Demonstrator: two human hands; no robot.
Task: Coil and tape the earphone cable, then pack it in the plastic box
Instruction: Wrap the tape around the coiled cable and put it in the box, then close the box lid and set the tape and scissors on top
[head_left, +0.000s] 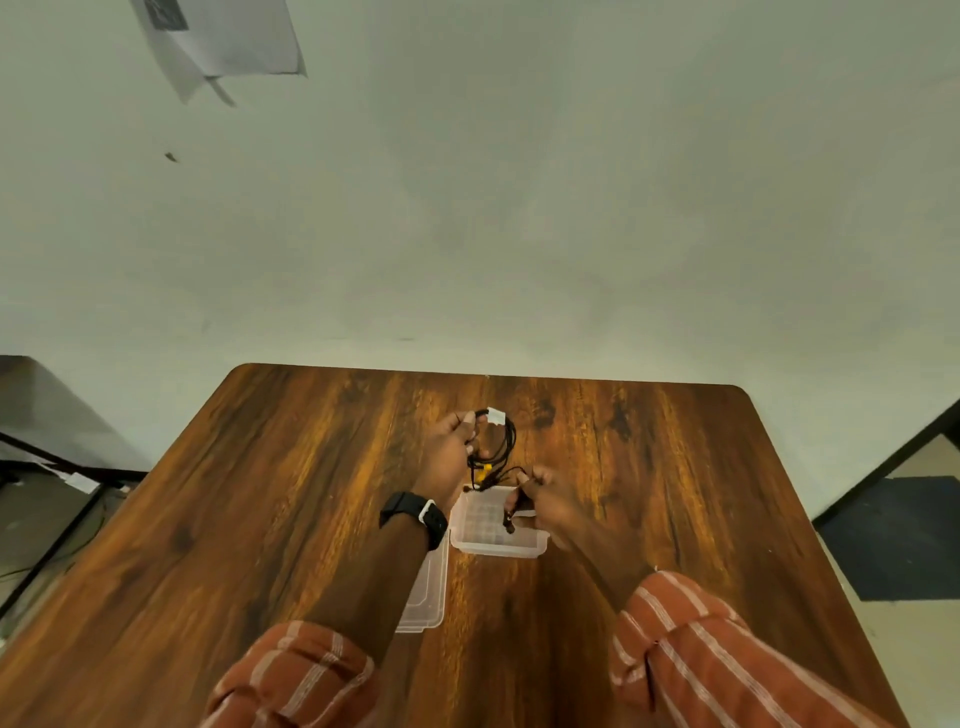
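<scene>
While my left hand (448, 453) holds the coiled earphone cable (500, 447) up over the far middle of the wooden table (270, 499), my fingers are closed around the left side of the black loops, pinching them together. A small white piece of tape (496, 415) sits at the far top of the coil, just beside my fingertips. A yellow part (487, 467) shows low in the coil, near where the strands bunch together. My left wrist wears a black watch (415, 517).

My right hand (540, 501) is nearer and to the right, its fingers curled shut on a loose end of the same cable, and a short dark piece hangs from that grip over the plastic box (498, 543). A thin strand runs from the coil across to this hand. How tightly I pinch it I cannot tell, since the end is small and partly hidden by my fingers.

The clear box stands open on the table just below my hands, between my two forearms; its inside looks bare apart from the dangling end above it. Its clear lid (428, 597) lies flat on the table to the near left of the box, partly under my left forearm. Striped rust-coloured sleeves (691, 644) cover both my arms at the near edge. A sheet of paper (223, 36) hangs on the pale wall at far left.
</scene>
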